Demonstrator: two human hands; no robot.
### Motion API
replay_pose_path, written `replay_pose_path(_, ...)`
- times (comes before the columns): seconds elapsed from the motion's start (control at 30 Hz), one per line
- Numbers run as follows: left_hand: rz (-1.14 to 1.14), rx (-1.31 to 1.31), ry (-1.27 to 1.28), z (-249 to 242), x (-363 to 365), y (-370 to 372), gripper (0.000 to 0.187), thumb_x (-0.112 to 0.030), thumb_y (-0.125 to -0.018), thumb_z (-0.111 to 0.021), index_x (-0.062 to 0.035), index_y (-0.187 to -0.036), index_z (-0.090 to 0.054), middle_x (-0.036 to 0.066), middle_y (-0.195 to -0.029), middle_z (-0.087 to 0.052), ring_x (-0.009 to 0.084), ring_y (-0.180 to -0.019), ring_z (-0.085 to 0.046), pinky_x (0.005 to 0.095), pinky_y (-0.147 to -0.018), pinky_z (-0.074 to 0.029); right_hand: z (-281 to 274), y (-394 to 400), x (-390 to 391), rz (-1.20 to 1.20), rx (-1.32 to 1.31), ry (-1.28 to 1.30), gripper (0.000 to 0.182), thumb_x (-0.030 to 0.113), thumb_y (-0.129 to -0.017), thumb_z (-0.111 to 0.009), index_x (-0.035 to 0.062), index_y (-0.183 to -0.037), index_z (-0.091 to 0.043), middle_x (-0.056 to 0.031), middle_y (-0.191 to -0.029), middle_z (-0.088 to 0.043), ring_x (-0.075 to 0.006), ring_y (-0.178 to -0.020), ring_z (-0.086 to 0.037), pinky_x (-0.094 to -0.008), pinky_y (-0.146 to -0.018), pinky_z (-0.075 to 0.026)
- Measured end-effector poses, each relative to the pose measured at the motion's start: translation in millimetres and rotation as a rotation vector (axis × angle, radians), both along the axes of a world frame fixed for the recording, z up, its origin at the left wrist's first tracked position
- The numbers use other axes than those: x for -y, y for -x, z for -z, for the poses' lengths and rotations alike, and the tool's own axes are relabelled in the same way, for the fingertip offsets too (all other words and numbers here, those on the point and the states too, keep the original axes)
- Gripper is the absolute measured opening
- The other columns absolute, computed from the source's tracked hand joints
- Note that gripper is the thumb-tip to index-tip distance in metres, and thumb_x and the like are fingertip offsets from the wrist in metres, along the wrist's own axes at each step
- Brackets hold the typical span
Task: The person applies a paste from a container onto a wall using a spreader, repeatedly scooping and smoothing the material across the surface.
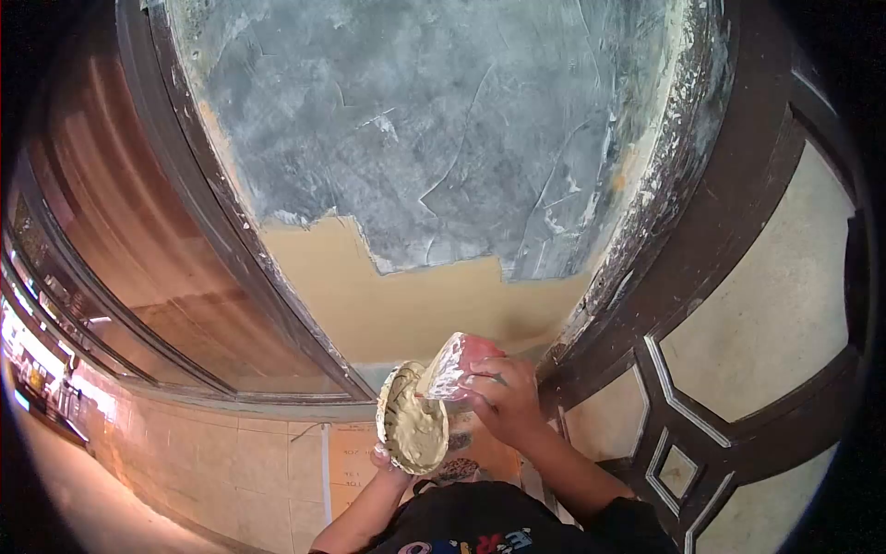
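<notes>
My left hand (391,460) is closed round the underside of a round bowl (383,420), which is tilted and smeared at its rim. Pale, creamy paste (417,434) fills much of it. Gripped in my right hand (503,392) is a red scraper (477,352) with white paste over its lower part. The scraper's edge meets the paste at the bowl's upper right. Beyond both hands stands a wall, its upper part coated in grey plaster (415,138) with a ragged lower edge, its lower part bare yellow-beige (425,309).
A dark-framed window (148,212) is on the left, with the frame running down to the floor. At right stands a dark panelled door (720,369) with pale insets. Tiled floor (221,462) and a printed orange sheet (346,471) lie below.
</notes>
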State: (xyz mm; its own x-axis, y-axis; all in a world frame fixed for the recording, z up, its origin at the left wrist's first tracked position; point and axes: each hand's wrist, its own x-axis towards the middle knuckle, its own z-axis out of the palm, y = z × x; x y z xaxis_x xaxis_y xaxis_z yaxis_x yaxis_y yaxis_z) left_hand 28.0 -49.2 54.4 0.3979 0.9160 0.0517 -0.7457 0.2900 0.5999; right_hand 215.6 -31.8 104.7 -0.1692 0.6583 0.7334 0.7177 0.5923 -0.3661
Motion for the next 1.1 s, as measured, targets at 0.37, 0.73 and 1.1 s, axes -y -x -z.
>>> replay_pose_path(0.37,-0.021,0.063,-0.148,42.8,11.5,6.0,0.113,-0.068,-0.052,-0.064,-0.016,-0.141,-0.017,0.008,-0.141,-0.028,0.0267,-0.126,-0.035,0.0424,-0.106,-0.028,18.0,32.4,12.7,0.023,-0.175,-0.143,0.027,0.01,-0.067,-0.067,0.0158,-0.092,-0.062,-0.0031,-0.102,-0.055,-0.0222,-0.094,-0.052,-0.0396,-0.079,-0.037)
replay_pose_path(0.73,0.001,-0.062,0.074,8.1,14.8,4.4,0.097,-0.081,-0.067,-0.036,-0.0137,-0.137,-0.03,0.01,-0.136,-0.037,0.0298,-0.123,-0.038,0.0459,-0.102,-0.033,20.2,3.9,8.8,-0.054,-0.323,-0.076,0.013,0.015,-0.081,-0.061,0.0095,-0.092,-0.056,-0.0076,-0.099,-0.056,-0.0218,-0.086,-0.058,-0.0369,-0.079,-0.045)
replay_pose_path(1.1,-0.155,-0.017,0.298,42.6,13.7,39.3,0.081,-0.073,-0.075,-0.035,-0.0139,-0.131,-0.038,0.01,-0.13,-0.044,0.031,-0.116,-0.044,0.047,-0.096,-0.038,157.2,-67.2,-3.9,0.129,-1.627,0.822,0.027,0.036,-0.091,-0.049,0.0138,-0.106,-0.043,-0.0039,-0.075,-0.05,-0.012,-0.047,-0.05,-0.0236,-0.041,-0.041)
